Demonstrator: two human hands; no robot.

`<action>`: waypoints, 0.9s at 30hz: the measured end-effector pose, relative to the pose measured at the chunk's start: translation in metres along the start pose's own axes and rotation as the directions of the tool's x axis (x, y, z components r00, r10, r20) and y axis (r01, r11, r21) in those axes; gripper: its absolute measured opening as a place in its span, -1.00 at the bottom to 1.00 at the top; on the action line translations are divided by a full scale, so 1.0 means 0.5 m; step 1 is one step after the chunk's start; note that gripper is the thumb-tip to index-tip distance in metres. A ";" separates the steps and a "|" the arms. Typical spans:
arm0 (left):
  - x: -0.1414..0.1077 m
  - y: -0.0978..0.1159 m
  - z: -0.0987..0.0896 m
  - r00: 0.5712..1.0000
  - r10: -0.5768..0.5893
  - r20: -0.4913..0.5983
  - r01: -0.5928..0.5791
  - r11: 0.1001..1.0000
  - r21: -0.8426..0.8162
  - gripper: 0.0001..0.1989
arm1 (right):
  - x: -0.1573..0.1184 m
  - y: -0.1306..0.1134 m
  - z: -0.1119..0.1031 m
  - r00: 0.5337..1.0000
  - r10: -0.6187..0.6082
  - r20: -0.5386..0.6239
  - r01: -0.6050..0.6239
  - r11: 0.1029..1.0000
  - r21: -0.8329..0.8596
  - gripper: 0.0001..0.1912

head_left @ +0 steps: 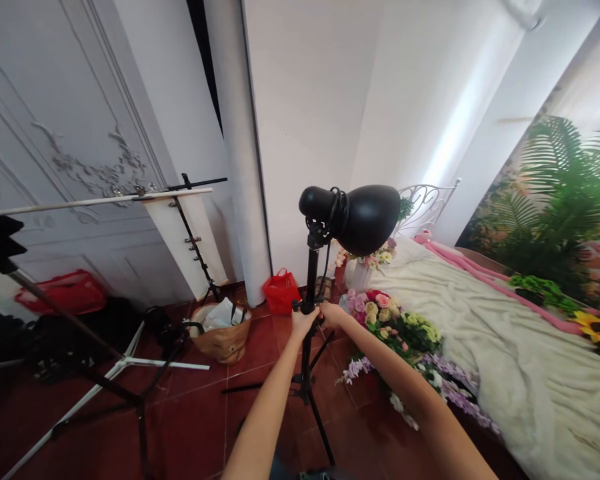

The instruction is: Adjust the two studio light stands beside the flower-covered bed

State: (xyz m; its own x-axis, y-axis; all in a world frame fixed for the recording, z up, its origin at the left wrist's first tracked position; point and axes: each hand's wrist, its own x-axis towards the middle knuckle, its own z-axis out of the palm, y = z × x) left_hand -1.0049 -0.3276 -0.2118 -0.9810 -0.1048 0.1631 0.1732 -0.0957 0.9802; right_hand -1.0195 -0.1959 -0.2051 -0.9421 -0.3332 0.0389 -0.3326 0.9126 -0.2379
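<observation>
A black light stand (312,273) stands on the tiled floor straight in front of me, its tripod legs spread. On its top sits a black studio lamp (370,217) with a bowl-shaped reflector facing right and a cable coiled around its neck. My left hand (304,323) is closed around the stand's collar from the left. From the right, my right hand (331,313) grips the same collar, its fingers partly hidden at the knob there. Both hands are at one height, well below the lamp.
To the right, a bed (510,353) with a cream cover has a bunch of flowers (385,317) beside it. A wicker basket (225,343) and a red bag (281,293) stand on the floor ahead left. Another stand's legs (130,361) spread at left.
</observation>
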 end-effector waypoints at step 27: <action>-0.010 -0.086 -0.033 0.993 -0.015 0.119 -0.002 0.989 0.147 -0.76 | -0.005 -0.119 0.065 0.831 0.334 -0.446 0.156 0.630 0.761 -0.37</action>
State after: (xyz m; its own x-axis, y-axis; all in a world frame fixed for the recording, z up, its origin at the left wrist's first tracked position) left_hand -1.0061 -0.3392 -0.2566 -0.9870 0.0151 0.1602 0.1608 0.0511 0.9857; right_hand -0.9960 -0.2568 -0.2225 -0.9129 0.1334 0.3858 -0.3228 0.3422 -0.8824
